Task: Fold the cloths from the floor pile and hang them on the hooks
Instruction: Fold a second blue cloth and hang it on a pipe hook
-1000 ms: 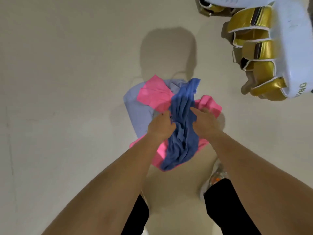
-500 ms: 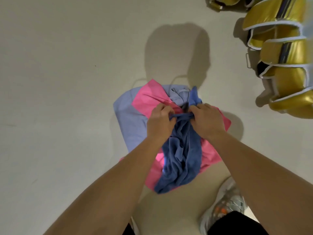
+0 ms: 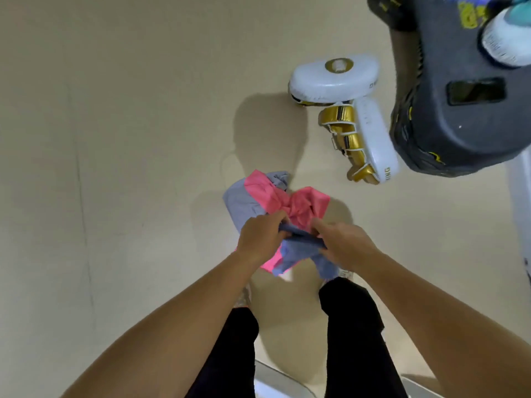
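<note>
A: Where's the blue cloth [image 3: 301, 248]?

B: Between your hands, off the floor [image 3: 115, 168]. Your left hand [image 3: 260, 239] is closed on its left end, your right hand [image 3: 343, 244] closed on its right end, and the top edge runs taut between them. The rest hangs down in front of your legs [image 3: 353, 326].

A: And the pile?

B: On the floor just beyond your hands. The pink cloth [image 3: 290, 203] lies bunched on top, and the grey cloth [image 3: 241, 205] sits under it, showing on the left and at the far edge.

A: Anything near it?

B: Two white and gold pads [image 3: 370, 139] lie farther off to the right, apart from the pile. A dark stool [image 3: 459, 124] stands beside them at the upper right, with a white and teal thing [image 3: 508, 38] on it, too blurred to name.
</note>
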A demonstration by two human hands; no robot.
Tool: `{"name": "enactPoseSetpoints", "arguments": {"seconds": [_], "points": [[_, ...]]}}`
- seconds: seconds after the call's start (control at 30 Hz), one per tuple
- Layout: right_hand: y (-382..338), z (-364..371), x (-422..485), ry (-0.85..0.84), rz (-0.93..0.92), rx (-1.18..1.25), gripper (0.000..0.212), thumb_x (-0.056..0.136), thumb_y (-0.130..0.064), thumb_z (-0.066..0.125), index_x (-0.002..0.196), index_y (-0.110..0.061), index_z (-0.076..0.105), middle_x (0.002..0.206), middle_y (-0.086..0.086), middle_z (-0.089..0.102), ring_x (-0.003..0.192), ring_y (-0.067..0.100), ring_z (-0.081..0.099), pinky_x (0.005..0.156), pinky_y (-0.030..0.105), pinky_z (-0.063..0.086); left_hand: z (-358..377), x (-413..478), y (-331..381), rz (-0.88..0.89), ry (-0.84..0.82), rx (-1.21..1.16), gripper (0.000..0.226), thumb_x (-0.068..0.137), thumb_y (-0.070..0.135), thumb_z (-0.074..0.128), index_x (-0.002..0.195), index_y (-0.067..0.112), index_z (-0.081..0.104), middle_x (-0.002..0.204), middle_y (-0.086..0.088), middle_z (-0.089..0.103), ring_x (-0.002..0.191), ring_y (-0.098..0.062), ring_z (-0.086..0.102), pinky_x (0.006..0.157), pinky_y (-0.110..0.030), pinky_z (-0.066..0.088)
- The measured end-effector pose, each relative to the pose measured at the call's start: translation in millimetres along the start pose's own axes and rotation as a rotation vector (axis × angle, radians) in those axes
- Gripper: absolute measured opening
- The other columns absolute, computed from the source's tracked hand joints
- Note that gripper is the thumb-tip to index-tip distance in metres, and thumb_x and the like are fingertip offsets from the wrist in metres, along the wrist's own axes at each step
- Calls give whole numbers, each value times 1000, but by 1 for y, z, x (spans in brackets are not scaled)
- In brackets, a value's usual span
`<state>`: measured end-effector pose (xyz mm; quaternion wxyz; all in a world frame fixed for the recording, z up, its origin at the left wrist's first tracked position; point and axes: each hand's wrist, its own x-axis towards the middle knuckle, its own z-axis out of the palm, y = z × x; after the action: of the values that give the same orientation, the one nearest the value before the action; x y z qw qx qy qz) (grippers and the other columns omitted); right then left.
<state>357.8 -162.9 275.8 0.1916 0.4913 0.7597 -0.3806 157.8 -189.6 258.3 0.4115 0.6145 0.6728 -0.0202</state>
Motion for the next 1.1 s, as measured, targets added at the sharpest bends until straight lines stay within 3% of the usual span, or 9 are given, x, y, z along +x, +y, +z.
{"name": "enactPoseSetpoints", "arguments": {"seconds": [0.1,0.23,0.37,0.5,0.57,0.73,0.93,1.03,1.1], "points": [[-19,-44,-78,68,115,103,31,84,-25,64,114,-24,56,97,6,65,93,31,64,68,29,46,-61,-46,44,66,-26,8,9,89,26,61,94,19,65,81,1,65,73,-17,53,61,-31,29],[-47,-85,-175,141,234,232,9,76,-20,66,81,-20,59,74,1,60,77,27,57,62,33,42,-121,-99,89,234,-36,94,10,86,25,63,88,15,64,80,-3,65,77,-24,58,65,-37,40],[-75,-110,-274,305,386,296,10,77,-23,70,82,-22,61,79,0,62,77,23,55,70,36,50,-166,-150,134,375,-65,66,9,85,19,64,90,24,68,85,2,68,85,-22,61,65,-28,35],[-89,-108,-365,417,568,381,17,79,-29,70,81,-28,53,84,0,61,81,26,56,70,36,50,-188,-204,208,500,-68,-70,12,80,19,66,88,28,67,86,9,69,83,-17,62,71,-30,46],[-94,-98,-402,480,601,450,20,80,-29,68,83,-28,48,79,-2,58,79,27,55,66,35,45,-187,-231,254,605,-72,-115,11,78,22,65,83,31,62,82,12,67,80,-15,62,70,-32,49],[-101,-98,-479,847,504,694,39,84,-43,67,119,-38,53,76,-5,65,77,18,62,70,36,51,-160,-287,359,841,-137,-81,13,79,15,71,83,26,67,77,18,65,75,2,57,69,-20,42],[-59,-96,-553,1087,423,772,5,85,-24,68,88,-28,66,89,-4,64,83,10,62,72,26,47,-111,-334,443,911,-226,-64,25,72,16,82,89,23,64,80,-1,71,70,-11,61,64,-26,48],[-36,-84,-588,1067,431,865,19,84,-9,58,73,-23,63,68,-7,65,66,8,65,65,29,47,-86,-346,468,901,-292,-94,25,74,19,84,88,22,64,76,-9,70,65,-11,59,53,-22,42],[-22,-77,-610,1094,417,982,17,85,-7,55,75,-17,63,70,-3,66,66,8,65,68,32,49,-65,-351,477,903,-388,-120,15,80,17,78,90,15,66,76,-11,69,66,-10,57,58,-22,44]]}}
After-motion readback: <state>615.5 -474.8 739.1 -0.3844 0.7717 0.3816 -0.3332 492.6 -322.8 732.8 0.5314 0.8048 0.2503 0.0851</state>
